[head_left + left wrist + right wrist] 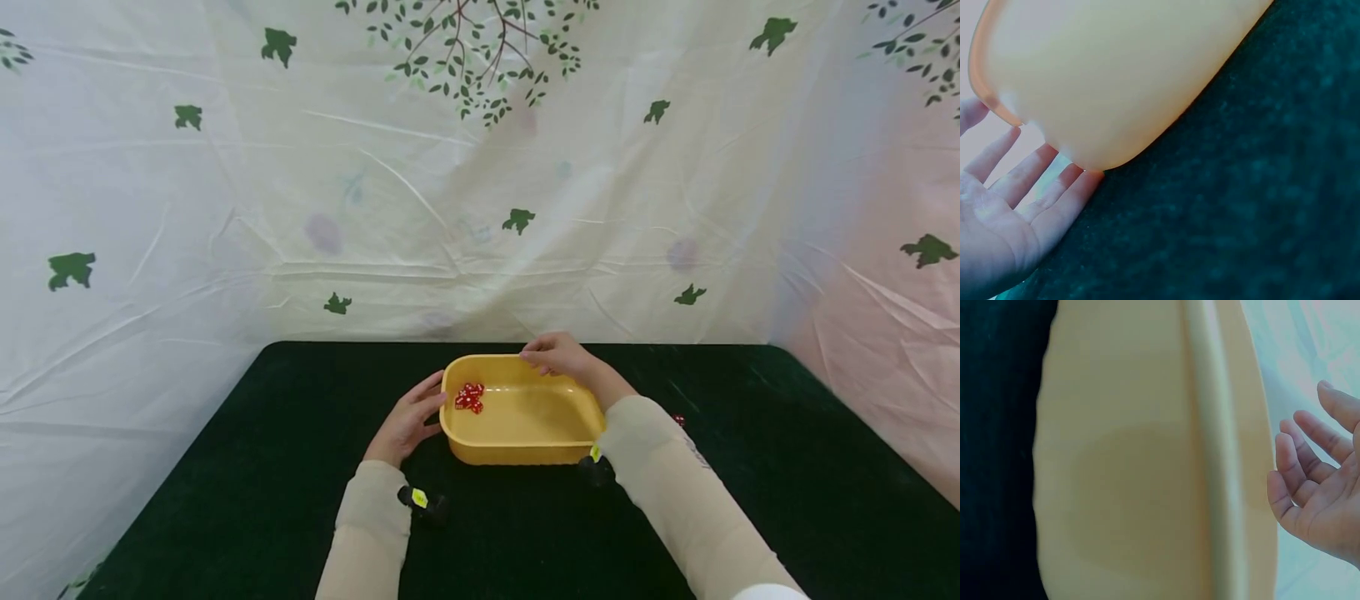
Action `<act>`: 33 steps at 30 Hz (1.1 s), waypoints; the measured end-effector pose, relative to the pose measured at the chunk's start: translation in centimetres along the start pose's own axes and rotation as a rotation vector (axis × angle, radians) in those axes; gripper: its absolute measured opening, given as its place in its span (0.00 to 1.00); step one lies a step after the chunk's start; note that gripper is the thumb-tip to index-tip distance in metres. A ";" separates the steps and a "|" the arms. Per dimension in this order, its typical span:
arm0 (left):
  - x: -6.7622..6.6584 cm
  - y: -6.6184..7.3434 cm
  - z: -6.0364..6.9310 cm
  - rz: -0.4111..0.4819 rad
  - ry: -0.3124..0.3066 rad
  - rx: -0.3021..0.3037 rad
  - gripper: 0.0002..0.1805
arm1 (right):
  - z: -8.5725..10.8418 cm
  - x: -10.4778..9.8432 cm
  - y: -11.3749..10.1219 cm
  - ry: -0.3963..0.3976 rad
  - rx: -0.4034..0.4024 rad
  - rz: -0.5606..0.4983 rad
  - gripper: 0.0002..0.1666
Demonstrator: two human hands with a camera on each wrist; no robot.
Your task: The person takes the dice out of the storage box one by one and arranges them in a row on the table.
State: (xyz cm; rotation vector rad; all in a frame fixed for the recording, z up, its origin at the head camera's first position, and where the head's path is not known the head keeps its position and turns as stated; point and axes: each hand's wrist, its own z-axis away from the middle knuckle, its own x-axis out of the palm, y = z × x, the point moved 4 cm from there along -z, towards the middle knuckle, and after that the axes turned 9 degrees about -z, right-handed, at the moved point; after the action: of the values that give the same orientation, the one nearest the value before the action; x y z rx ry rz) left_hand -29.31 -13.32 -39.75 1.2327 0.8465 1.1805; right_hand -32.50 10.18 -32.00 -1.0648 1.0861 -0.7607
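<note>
A yellow rectangular tub (536, 417) stands on the dark green table covering, with several red dice (470, 398) clustered inside at its left end. My left hand (405, 423) is beside that end, its fingers spread and fairly straight, fingertips against the outer wall, as the left wrist view also shows the tub (1116, 81) and hand (1010, 212). Over the far rim hovers my right hand (564, 357). In the right wrist view, this hand (1325, 487) has loosely bent fingers and nothing visible in them.
Another red die (678, 420) lies on the dark green table covering (262, 467), right of the tub and partly hidden by my right sleeve (675, 483). A pale curtain (420, 217) with green leaf prints hangs behind the table and along both sides.
</note>
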 end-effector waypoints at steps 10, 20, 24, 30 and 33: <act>0.0 0.1 -0.2 0.014 -0.004 0.002 0.25 | -1.1 3.2 0.8 -0.015 0.031 0.003 0.15; -0.2 0.0 -0.1 0.014 -0.008 0.002 0.26 | -1.7 5.9 1.6 -0.022 0.042 0.045 0.12; -0.2 0.0 -0.1 0.014 -0.009 -0.005 0.27 | -1.9 6.8 1.9 -0.014 0.046 0.037 0.11; -0.2 0.0 -0.1 0.009 -0.002 -0.005 0.26 | -1.9 7.8 1.7 -0.008 0.056 0.072 0.11; -0.1 -0.1 -0.1 -0.001 -0.005 -0.002 0.26 | -1.8 8.1 2.0 -0.012 0.086 0.091 0.10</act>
State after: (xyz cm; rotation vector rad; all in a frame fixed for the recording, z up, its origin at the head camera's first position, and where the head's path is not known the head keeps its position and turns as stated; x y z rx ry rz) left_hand -29.45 -13.37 -39.84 1.2332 0.8420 1.1765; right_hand -31.72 3.10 -36.66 -0.9399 1.0744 -0.7212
